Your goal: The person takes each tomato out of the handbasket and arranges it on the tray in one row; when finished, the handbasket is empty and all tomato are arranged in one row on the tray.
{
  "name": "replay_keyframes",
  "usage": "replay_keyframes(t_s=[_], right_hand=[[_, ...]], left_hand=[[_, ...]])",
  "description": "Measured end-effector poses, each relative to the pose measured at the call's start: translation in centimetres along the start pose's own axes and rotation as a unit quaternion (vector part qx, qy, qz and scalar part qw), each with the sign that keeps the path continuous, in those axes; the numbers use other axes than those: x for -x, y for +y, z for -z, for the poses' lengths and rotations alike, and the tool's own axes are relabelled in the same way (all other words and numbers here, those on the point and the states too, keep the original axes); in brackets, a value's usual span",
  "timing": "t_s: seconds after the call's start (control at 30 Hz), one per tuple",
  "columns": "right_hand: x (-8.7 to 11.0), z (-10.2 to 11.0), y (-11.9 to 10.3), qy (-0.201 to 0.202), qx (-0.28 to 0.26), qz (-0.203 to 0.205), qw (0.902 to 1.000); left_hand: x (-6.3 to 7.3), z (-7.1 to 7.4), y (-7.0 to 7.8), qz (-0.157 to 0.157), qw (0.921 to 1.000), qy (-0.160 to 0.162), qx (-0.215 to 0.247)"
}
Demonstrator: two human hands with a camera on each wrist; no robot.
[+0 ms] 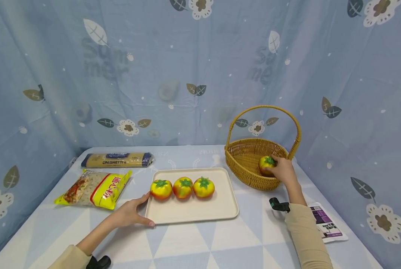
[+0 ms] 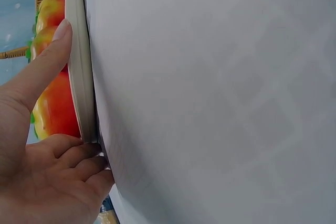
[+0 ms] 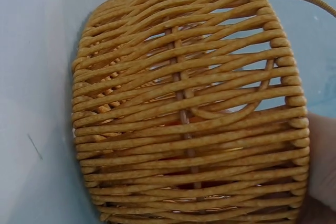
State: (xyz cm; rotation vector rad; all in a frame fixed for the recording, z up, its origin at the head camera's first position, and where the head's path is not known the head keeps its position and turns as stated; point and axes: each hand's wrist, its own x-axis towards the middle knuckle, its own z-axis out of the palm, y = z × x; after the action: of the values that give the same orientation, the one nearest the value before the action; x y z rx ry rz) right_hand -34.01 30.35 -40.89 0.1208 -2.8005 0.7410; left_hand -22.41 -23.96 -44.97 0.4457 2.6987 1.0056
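Three yellow-red tomatoes with green leafy tops point(image 1: 183, 187) stand in a row on a cream rectangular tray point(image 1: 193, 212). My left hand point(image 1: 130, 213) is at the tray's left end, thumb and fingers spread along its edge. In the left wrist view, the thumb lies along the front rim and the fingertips meet the corner. My right hand point(image 1: 283, 170) reaches into a wicker basket point(image 1: 242, 169) and grips another tomato point(image 1: 266, 164) inside it. The basket's woven wall point(image 3: 189, 103) hides most of that hand in the right wrist view; red shows through the gaps.
A spaghetti pack point(image 1: 116, 160) and a yellow bag of pasta point(image 1: 94, 188) lie at the left. A purple-and-white packet point(image 1: 326, 222) is partly under the right forearm. The basket's tall handle point(image 1: 264, 107) arches above its opening. A patterned blue curtain point(image 1: 200, 74) stands behind the table.
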Motion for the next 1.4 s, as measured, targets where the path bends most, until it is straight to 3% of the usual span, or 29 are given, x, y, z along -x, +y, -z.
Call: replay_keyframes(t_s=[0.23,0.9,1.4], right_hand=[[0.1,0.4,-0.4,-0.010,-0.013,-0.004,0.9999],[1.2,2.7,-3.6,0.029,-0.024,0.033,0.9987],[1.9,3.0,-6.1,0.013,-0.065,0.057,0.9962]], left_hand=[[0.1,0.0,0.0,0.005,1.0000,-0.001,-0.001],[0.1,0.2,0.4,0.002,1.0000,-0.001,0.000],[0.1,0.1,0.3,0.002,1.0000,0.002,-0.004]])
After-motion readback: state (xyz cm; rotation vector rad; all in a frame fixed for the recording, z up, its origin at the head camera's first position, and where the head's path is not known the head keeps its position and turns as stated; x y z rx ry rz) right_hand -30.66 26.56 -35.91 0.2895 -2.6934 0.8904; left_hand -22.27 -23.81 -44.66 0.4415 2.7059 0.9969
